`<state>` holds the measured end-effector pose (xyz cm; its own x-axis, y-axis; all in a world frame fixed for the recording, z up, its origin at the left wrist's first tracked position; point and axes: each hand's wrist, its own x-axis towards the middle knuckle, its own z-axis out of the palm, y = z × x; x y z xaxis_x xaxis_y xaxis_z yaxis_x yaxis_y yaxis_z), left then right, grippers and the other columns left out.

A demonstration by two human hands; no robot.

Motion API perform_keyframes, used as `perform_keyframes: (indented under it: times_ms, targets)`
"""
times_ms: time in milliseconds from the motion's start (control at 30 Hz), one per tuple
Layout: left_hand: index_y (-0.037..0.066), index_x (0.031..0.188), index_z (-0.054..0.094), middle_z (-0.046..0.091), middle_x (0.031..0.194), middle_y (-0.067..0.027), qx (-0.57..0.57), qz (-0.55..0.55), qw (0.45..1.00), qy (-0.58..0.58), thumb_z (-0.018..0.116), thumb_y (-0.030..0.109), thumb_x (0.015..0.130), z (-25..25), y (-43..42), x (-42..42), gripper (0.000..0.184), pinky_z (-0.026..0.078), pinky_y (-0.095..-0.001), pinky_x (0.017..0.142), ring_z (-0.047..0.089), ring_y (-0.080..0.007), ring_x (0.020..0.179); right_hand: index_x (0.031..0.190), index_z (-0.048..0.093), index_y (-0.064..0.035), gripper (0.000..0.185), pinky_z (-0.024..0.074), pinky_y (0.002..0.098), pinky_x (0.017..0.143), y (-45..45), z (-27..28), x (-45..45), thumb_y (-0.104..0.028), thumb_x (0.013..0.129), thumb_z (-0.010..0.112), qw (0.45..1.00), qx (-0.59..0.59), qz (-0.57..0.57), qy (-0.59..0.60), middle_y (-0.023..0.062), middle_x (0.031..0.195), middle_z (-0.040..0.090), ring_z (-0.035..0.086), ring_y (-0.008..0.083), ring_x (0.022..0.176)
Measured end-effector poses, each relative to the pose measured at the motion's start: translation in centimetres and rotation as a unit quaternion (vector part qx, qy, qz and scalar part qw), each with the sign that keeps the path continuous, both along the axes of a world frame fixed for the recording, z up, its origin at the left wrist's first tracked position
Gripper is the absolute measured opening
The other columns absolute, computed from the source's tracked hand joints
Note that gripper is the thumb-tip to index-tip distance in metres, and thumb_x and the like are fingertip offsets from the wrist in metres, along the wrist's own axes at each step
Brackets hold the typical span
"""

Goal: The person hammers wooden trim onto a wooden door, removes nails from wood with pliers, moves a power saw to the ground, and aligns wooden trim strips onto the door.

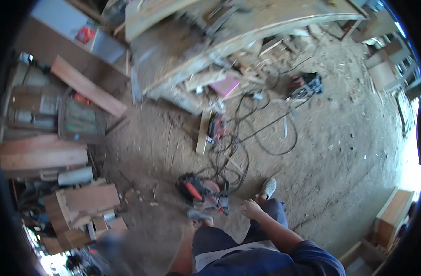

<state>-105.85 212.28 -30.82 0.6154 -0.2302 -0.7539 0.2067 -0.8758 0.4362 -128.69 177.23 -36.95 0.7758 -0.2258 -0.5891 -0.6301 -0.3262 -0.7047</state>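
Note:
My right hand [252, 209] hangs beside my right knee, its fingers loosely bent and slightly apart, with nothing visible in them. To its left on the dirt floor is a power saw [196, 189] with a red handle and a round disc; a gap separates it from the hand. My left forearm [184, 246] reaches down along my left leg. The left hand [192, 225] is small and unclear near my left shoe [200, 215], so its fingers cannot be made out. Ahead lies a second red power tool [217, 128] beside a wooden strip [202, 132].
Black cables [238, 152] loop across the floor, leading to another power tool [304, 85]. A long workbench [173, 55] stands ahead, with wood offcuts under it. Boards [42, 154] and panels are stacked at left. A wooden box [394, 216] stands at lower right.

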Motion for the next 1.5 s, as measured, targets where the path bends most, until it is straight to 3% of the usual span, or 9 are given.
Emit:
perform_keyframes:
  times_ms: [33,133,367,533,733,933,1033,1233,1500]
  targets:
    - [-0.001,0.099,0.072,0.071,0.083,-0.0128,-0.062,0.008,0.997,0.047,0.046,0.020,0.104,1.5,-4.9,-0.9,0.034,0.053,-0.0384,0.065,0.067,-0.0241,0.071,0.132,0.070,-0.0057,0.048,0.0501,0.0480,0.111,-2.4,-0.3,-2.0,-0.032,0.092,0.072,1.000,-0.004,0.011,-0.013,0.0243,0.130,0.069,0.061,0.0418,0.130]
    - [0.000,0.109,0.070,0.070,0.085,-0.0065,-0.167,0.033,0.971,0.169,0.048,0.009,0.106,6.2,-19.2,-2.8,0.024,0.052,-0.0300,0.060,0.065,-0.0149,0.069,0.124,0.075,-0.0044,0.043,0.0578,0.0451,0.099,-13.3,14.1,-3.5,-0.031,0.090,0.073,0.986,0.004,-0.145,0.076,0.0200,0.114,0.078,0.074,0.0384,0.110]
    - [0.000,0.121,0.065,0.070,0.094,-0.0070,-0.279,0.036,0.929,0.239,0.046,0.010,0.110,18.1,-41.1,-0.8,0.024,0.049,-0.0255,0.066,0.063,-0.0111,0.072,0.122,0.076,-0.0070,0.044,0.0599,0.0456,0.090,-25.7,20.4,-2.1,-0.039,0.092,0.073,0.956,-0.059,-0.287,0.012,0.0201,0.108,0.079,0.077,0.0362,0.102]
    - [0.000,0.121,0.066,0.069,0.093,-0.0060,-0.358,0.128,0.893,0.241,0.048,0.013,0.110,22.4,-47.0,7.4,0.025,0.049,-0.0265,0.067,0.062,-0.0110,0.072,0.125,0.074,-0.0054,0.041,0.0596,0.0408,0.090,-32.4,24.1,7.7,-0.031,0.094,0.076,0.979,-0.017,-0.197,-0.057,0.0197,0.106,0.080,0.078,0.0325,0.101]
    - [0.007,0.109,0.067,0.065,0.081,-0.0020,-0.414,0.160,0.880,0.172,0.046,0.023,0.112,19.0,-55.9,20.7,0.027,0.045,-0.0264,0.056,0.057,-0.0101,0.062,0.124,0.076,-0.0063,0.039,0.0588,0.0369,0.084,-42.9,26.2,20.0,-0.032,0.096,0.077,0.982,-0.056,-0.121,-0.132,0.0154,0.101,0.079,0.077,0.0245,0.093]
    - [0.007,0.108,0.070,0.064,0.081,0.0003,-0.472,0.187,0.858,0.078,0.049,0.021,0.111,26.1,-64.3,31.6,0.026,0.044,-0.0246,0.058,0.056,-0.0088,0.064,0.121,0.076,-0.0039,0.030,0.0580,0.0333,0.082,-53.5,32.5,30.6,-0.024,0.098,0.078,0.963,-0.144,-0.157,-0.164,0.0113,0.096,0.079,0.073,0.0173,0.088]
    - [0.005,0.113,0.070,0.064,0.083,-0.0001,-0.499,0.206,0.837,0.087,0.052,0.016,0.110,29.5,-65.8,35.4,0.022,0.046,-0.0254,0.061,0.057,-0.0089,0.067,0.120,0.075,0.0018,0.032,0.0576,0.0321,0.085,-57.5,35.2,34.6,-0.021,0.098,0.077,0.960,-0.089,-0.189,-0.188,0.0110,0.101,0.080,0.072,0.0141,0.092]
    - [0.003,0.117,0.069,0.064,0.086,-0.0011,-0.496,0.295,0.817,0.004,0.053,0.014,0.110,28.4,-67.1,39.7,0.021,0.047,-0.0263,0.065,0.058,-0.0104,0.071,0.120,0.074,-0.0005,0.030,0.0581,0.0336,0.083,-65.9,34.8,42.6,-0.021,0.098,0.077,0.962,-0.069,-0.186,-0.189,0.0125,0.098,0.079,0.074,0.0170,0.091]
    - [0.002,0.115,0.070,0.063,0.086,-0.0041,-0.478,0.409,0.777,-0.036,0.055,0.014,0.109,29.8,-73.7,39.7,0.020,0.050,-0.0278,0.065,0.059,-0.0139,0.072,0.128,0.074,-0.0133,0.036,0.0586,0.0455,0.091,-77.3,31.0,60.1,-0.031,0.097,0.072,0.941,-0.190,0.014,-0.278,0.0165,0.108,0.079,0.075,0.0368,0.099]
